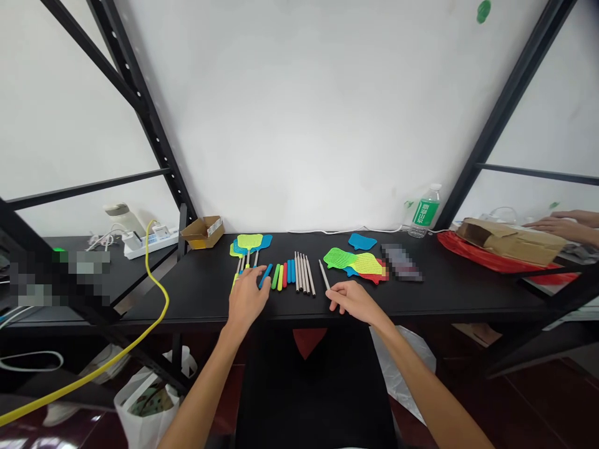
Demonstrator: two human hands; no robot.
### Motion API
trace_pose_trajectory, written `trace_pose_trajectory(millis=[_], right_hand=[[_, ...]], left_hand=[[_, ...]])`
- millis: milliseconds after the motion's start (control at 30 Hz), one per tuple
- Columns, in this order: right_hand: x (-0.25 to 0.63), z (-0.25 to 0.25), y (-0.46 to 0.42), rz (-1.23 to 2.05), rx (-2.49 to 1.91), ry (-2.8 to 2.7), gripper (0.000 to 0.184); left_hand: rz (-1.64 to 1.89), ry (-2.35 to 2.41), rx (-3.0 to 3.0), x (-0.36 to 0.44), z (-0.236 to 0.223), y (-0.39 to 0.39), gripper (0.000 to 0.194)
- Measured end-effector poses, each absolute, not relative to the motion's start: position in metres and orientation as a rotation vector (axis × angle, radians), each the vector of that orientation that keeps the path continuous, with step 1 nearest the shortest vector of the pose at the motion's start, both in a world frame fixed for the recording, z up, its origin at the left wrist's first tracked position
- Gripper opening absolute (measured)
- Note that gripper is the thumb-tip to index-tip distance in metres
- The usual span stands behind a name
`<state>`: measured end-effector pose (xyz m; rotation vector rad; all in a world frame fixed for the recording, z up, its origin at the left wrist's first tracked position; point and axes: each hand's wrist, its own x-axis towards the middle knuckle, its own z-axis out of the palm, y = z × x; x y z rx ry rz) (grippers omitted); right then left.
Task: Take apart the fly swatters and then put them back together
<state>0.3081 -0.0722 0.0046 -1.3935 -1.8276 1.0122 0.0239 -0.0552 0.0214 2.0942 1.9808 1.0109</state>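
My left hand (249,294) has its thumb and fingers around a blue plastic handle (266,274), low over the black table. My right hand (350,298) pinches the near end of a thin metal rod (324,273), which points away from me. Between my hands lie green, yellow and red handles (285,274) and short blue handles (291,270). Beside them is a row of several metal rods (304,273). Assembled fly swatters (249,241) lie behind my left hand, their handles partly hidden by it. Loose swatter heads, green (339,257), yellow (365,264) and blue (362,241), lie to the right.
A small cardboard box (203,232) stands at the back left. A blurred dark object (401,262) and a water bottle (425,212) are on the right. Black metal frame posts (154,131) flank the table. A yellow cable (156,312) hangs at left. Another person's hands (568,226) show far right.
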Motion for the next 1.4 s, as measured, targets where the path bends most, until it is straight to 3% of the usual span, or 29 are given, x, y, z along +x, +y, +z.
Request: trace_pose_trajectory(millis=[200, 333, 733, 1033, 1400], right_hand=[[0.289, -0.002, -0.074, 0.527, -1.702, -1.840, 0.029], [0.285, -0.003, -0.076, 0.416, -1.730, -1.875, 0.026], [0.288, 0.002, -0.079, 0.465, -1.668, -1.933, 0.021], [0.290, 0.003, -0.079, 0.488, -1.644, -1.928, 0.021], [0.290, 0.001, -0.079, 0.476, -1.633, -1.929, 0.020]], left_hand=[[0.665, 2.268, 2.186, -0.001, 0.008, -0.041, 0.040], [0.603, 2.325, 2.282, 0.005, 0.005, -0.042, 0.036], [0.499, 2.257, 2.398, 0.006, 0.005, -0.046, 0.033], [0.518, 2.186, 2.496, 0.014, 0.000, -0.047, 0.046], [0.489, 2.186, 2.459, 0.016, 0.003, -0.046, 0.042]])
